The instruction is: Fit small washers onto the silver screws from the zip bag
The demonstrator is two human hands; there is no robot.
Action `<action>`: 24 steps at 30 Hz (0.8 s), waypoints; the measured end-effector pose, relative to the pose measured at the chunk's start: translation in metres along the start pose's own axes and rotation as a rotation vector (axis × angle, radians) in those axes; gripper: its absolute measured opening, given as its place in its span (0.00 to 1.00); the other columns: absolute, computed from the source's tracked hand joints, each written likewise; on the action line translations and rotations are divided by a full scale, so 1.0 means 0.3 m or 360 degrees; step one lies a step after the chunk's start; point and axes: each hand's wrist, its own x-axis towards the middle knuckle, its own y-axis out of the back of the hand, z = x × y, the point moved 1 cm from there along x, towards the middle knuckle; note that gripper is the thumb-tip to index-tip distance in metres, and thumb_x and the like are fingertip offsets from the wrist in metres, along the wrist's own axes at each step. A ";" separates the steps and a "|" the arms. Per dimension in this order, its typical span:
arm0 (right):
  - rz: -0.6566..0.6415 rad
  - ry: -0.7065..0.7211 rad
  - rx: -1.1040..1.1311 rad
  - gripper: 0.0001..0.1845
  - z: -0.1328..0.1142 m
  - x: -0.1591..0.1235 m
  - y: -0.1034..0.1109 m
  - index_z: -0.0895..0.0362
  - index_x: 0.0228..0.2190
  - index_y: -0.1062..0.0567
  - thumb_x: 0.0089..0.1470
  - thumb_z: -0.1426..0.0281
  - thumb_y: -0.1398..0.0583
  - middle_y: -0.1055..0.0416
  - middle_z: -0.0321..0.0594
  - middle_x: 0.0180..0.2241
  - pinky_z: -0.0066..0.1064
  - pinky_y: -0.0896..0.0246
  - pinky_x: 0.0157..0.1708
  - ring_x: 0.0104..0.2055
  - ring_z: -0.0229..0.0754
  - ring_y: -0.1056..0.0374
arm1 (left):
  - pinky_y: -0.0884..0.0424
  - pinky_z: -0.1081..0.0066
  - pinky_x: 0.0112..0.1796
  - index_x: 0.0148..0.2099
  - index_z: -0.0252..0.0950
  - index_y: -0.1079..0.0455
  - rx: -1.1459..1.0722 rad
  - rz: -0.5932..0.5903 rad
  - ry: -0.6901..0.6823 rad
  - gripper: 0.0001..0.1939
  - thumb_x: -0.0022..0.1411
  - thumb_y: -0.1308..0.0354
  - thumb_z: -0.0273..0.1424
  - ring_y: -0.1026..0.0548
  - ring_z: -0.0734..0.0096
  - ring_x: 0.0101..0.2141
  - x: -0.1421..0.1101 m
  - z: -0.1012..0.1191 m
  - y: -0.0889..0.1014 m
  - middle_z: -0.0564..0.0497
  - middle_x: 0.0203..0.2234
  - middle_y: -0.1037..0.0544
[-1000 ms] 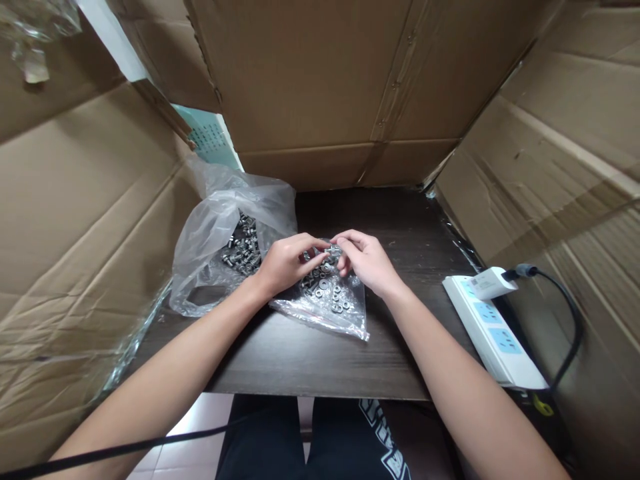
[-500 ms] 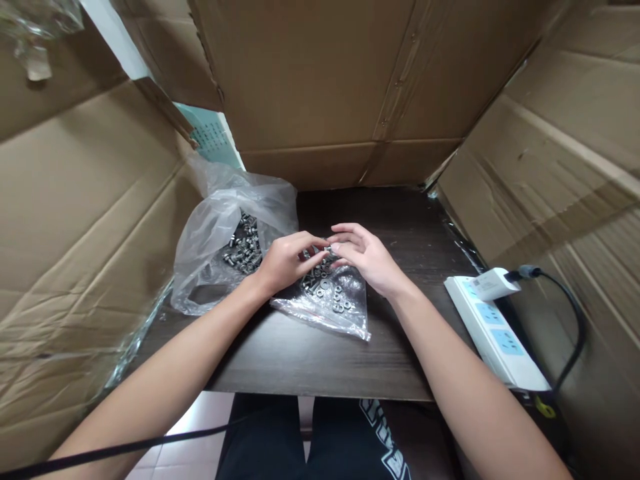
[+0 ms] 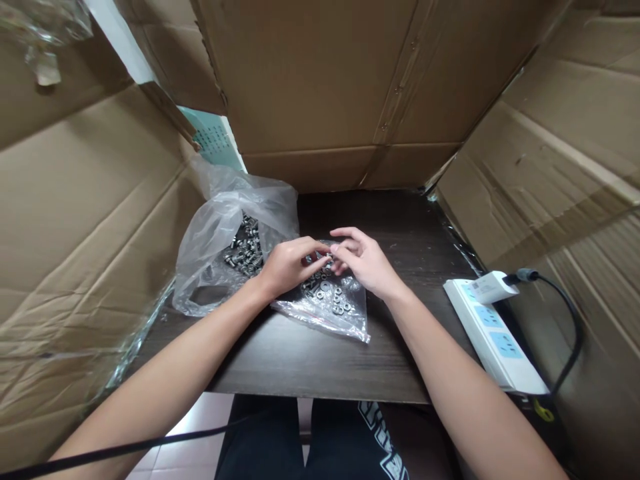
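My left hand [image 3: 290, 265] is closed in a pinch, thumb against fingers, above a clear zip bag [image 3: 320, 321]. Opposite it, my right hand [image 3: 366, 261] pinches with thumb and index finger, the fingertips of both hands meeting. Between them is a small metal fastener [image 3: 330, 257], too small to tell whether bolt or nut. Loose metal nuts [image 3: 339, 300] and other small hardware lie on the zip bag under my hands, partly hidden by them. Left of my left hand, a larger translucent plastic bag [image 3: 200, 233] lies open with many metal bolts [image 3: 246, 252] in it.
Cardboard walls [image 3: 325, 80] enclose the dark wooden table [image 3: 320, 367] at the back and sides. A white power strip [image 3: 500, 340] with a plugged-in adapter [image 3: 493, 287] and black cable [image 3: 580, 327] lies at the right. A greenish paper [image 3: 213, 137] shows at the back left.
The fingers of my right hand have shifted and curled in slightly at the fingertips of my left hand. The bags stay in place; the view has shifted slightly.
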 end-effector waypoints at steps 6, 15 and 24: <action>0.0045 -0.0026 0.0033 0.18 0.001 0.001 -0.003 0.55 0.43 0.26 0.54 0.59 0.34 0.24 0.38 0.34 0.30 0.28 0.26 0.33 0.41 0.25 | 0.26 0.77 0.31 0.45 0.32 0.24 0.0004 0.0053 0.0030 0.07 0.67 0.38 0.29 0.22 0.75 0.30 0.002 -0.002 0.006 0.48 0.34 0.19; 0.0096 -0.0051 -0.0085 0.15 -0.004 0.000 0.003 0.55 0.40 0.26 0.57 0.58 0.37 0.28 0.34 0.24 0.29 0.31 0.22 0.24 0.38 0.29 | 0.26 0.77 0.31 0.45 0.33 0.23 -0.0011 0.0037 0.0039 0.07 0.68 0.39 0.31 0.23 0.76 0.29 0.002 0.003 0.003 0.48 0.33 0.19; 0.0182 -0.0025 -0.0172 0.13 0.004 -0.001 -0.008 0.56 0.37 0.25 0.59 0.58 0.39 0.32 0.32 0.19 0.29 0.35 0.20 0.20 0.37 0.33 | 0.26 0.77 0.31 0.45 0.33 0.23 -0.0009 0.0047 0.0031 0.07 0.67 0.38 0.31 0.23 0.76 0.29 0.000 0.000 0.003 0.49 0.33 0.19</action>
